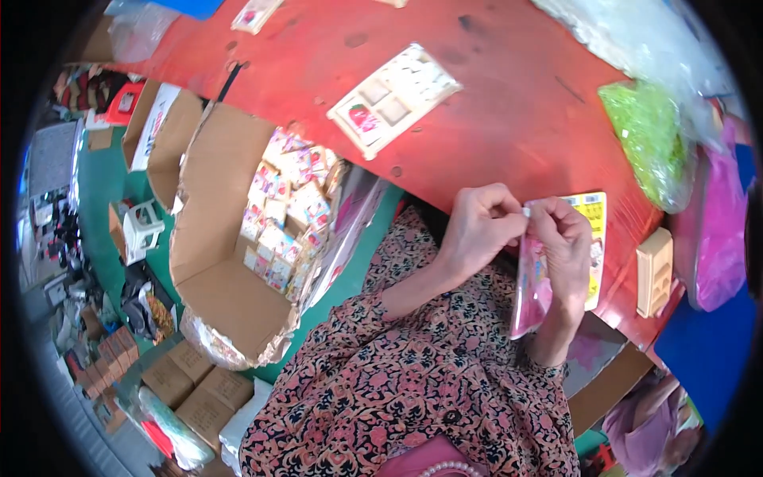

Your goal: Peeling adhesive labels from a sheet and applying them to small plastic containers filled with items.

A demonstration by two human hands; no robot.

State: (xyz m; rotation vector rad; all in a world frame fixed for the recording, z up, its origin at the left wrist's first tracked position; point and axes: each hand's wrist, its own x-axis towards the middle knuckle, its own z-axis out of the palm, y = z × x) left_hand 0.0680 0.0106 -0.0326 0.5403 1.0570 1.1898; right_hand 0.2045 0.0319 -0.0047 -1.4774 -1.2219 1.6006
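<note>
My left hand (477, 226) and my right hand (566, 242) meet over the near edge of a red table (509, 103). Both pinch the top of a flat pink and yellow packet (531, 290) in clear plastic, which hangs down between them. A yellow printed card (594, 215) shows behind my right hand; whether it is part of the packet I cannot tell. My patterned sleeves reach up from below.
A card with several small tiles (393, 97) lies on the table. A green bag (653, 139), a pink bag (719, 230) and a small wooden block (655, 270) sit at the right. An open cardboard box (222, 270) full of small packets stands on the floor at the left.
</note>
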